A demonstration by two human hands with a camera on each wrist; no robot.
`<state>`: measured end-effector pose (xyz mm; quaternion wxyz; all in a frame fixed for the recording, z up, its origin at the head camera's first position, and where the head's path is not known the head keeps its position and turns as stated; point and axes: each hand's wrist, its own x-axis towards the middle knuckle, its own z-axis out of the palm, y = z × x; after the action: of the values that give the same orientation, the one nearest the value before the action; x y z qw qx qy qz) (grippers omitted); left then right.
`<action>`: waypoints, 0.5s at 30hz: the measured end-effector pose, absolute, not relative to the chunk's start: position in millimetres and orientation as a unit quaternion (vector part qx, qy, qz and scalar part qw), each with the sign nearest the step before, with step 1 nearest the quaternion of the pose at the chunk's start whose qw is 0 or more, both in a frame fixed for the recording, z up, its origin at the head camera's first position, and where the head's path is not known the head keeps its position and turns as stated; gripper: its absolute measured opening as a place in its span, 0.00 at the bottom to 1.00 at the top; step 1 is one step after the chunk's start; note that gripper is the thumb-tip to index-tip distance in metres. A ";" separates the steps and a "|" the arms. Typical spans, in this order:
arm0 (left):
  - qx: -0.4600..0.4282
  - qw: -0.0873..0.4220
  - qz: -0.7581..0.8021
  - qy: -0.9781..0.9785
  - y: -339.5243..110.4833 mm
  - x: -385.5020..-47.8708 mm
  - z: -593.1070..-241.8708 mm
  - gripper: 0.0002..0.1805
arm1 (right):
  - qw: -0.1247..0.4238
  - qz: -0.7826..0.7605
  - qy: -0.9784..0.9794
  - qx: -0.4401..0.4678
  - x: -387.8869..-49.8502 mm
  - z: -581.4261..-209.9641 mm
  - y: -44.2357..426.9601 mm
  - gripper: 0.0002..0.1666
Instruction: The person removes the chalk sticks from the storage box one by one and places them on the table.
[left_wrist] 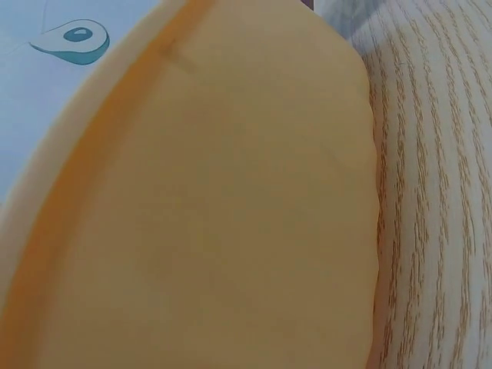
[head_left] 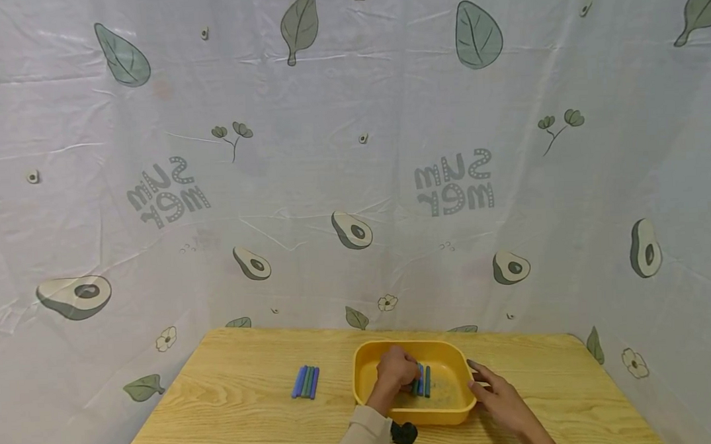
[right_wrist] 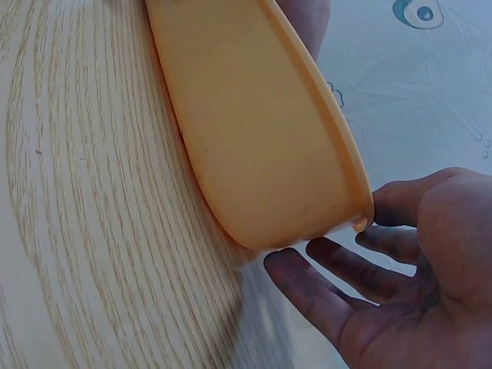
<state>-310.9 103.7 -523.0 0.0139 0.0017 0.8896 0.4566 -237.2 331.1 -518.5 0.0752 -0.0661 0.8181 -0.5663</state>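
Observation:
A yellow plastic tub [head_left: 426, 415] stands on the wooden table. My left hand [head_left: 397, 366] reaches down into it, fingers curled beside several blue and green sticks [head_left: 427, 382] that look like chalk. Its fingertips are partly hidden, so whether they pinch a stick cannot be told. In the left wrist view the tub's outer wall [left_wrist: 231, 192] covers most of the picture. My right hand [head_left: 499, 396] touches the tub's right end with spread, loosely bent fingers. Dark smudges mark the fingertips of that hand [right_wrist: 415, 269] in the right wrist view.
To the left of the tub, several blue and green sticks [head_left: 305, 382] lie side by side on the wooden table [head_left: 238, 399]. A pale patterned sheet [head_left: 354, 182] hangs behind the table. A black object [head_left: 404, 434] shows by the left wrist.

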 end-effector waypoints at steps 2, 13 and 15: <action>0.001 0.015 0.462 0.887 103.6 -309.9 -521.7 0.09 | 0.074 -0.565 0.820 -0.061 -237.7 -519.1 330.7 0.38; 0.002 0.016 0.478 0.878 101.4 -310.4 -524.1 0.10 | 0.068 -0.564 0.821 -0.054 -235.0 -518.7 327.4 0.38; 0.002 0.018 0.486 0.874 100.5 -309.8 -523.8 0.09 | 0.067 -0.565 0.821 -0.051 -234.3 -519.1 326.6 0.37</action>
<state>-309.8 100.5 -523.8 0.0184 0.0021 0.8738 0.4859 -234.3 326.6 -519.1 0.0671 -0.0508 0.8209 -0.5648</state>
